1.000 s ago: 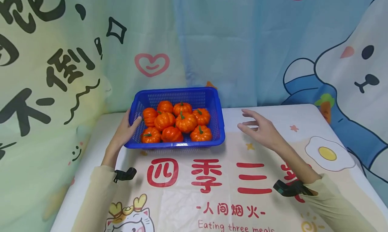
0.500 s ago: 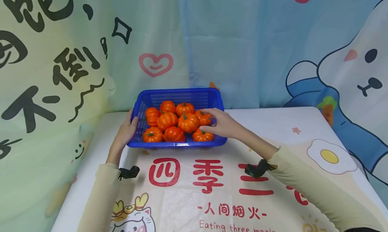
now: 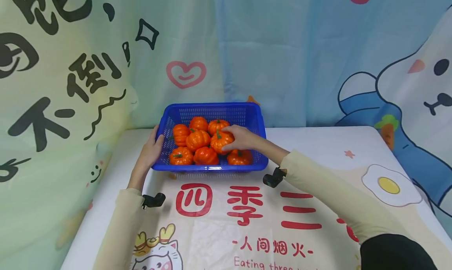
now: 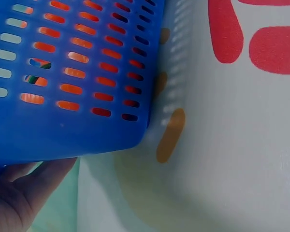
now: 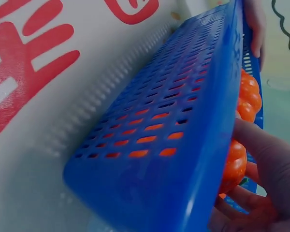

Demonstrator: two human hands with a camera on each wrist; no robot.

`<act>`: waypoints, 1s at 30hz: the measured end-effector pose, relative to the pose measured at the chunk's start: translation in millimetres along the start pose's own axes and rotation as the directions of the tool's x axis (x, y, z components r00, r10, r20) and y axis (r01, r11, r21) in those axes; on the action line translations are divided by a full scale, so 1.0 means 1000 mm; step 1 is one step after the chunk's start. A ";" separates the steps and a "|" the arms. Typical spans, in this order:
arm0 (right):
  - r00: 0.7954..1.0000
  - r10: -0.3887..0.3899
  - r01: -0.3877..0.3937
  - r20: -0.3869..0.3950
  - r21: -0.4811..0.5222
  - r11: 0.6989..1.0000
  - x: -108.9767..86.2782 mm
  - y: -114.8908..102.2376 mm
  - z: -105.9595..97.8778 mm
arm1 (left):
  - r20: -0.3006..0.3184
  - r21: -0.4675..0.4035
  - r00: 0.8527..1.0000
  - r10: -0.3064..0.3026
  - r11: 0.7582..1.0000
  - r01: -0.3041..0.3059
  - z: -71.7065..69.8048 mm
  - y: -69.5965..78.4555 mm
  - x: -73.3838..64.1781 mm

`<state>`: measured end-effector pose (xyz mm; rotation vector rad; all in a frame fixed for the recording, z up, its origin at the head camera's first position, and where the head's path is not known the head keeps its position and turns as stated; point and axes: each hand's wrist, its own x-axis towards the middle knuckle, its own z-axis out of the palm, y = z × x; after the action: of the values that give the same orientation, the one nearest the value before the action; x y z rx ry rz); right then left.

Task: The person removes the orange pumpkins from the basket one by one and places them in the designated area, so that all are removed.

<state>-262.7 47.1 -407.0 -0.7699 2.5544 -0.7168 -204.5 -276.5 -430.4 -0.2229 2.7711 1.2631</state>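
Observation:
A blue plastic basket (image 3: 212, 168) with slotted walls holds several small orange pumpkins, some with green stems. My left hand (image 3: 150, 150) grips its left rim, thumb on the inner side and fingers outside; in the left wrist view the hand (image 4: 26, 195) shows below the basket wall (image 4: 63, 133). Inside the basket's right half, my right hand (image 3: 241, 138) holds a pumpkin (image 3: 219, 141) at the top of the pile, thumb in front and fingers behind. Another pumpkin (image 3: 240, 157) lies below that hand. In the right wrist view the basket wall (image 5: 150, 179) hides part of the fingers.
The basket stands toward the back of a table (image 3: 296, 140) with a printed cloth, near a hanging curtain (image 3: 265, 58). Black devices (image 3: 154, 200) are strapped at both wrists. A black rounded shape (image 3: 393, 254) covers part of the right sleeve.
My right hand has come from the table's right side into the basket, then further left onto the top pumpkin. The left hand keeps its grip on the rim. The head view has shifted slightly.

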 end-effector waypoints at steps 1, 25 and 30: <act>1.000 0.008 -0.008 0.009 0.000 1.000 0.002 0.000 0.000 | 0.002 0.006 1.000 -0.002 1.000 0.002 0.001 0.000 0.000; 0.964 0.074 -0.042 -0.256 0.126 0.991 -0.060 -0.001 -0.028 | 0.004 -0.002 1.000 -0.018 1.000 0.018 0.005 0.001 0.003; 0.943 0.089 -0.039 -0.322 0.159 0.987 -0.096 0.007 -0.028 | -0.003 0.013 1.000 -0.013 1.000 0.013 -0.001 0.000 0.003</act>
<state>-204.0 119.3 -369.0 -0.5523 2.7595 -1.0822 -207.2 -277.1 -430.3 -0.2414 2.7754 1.2418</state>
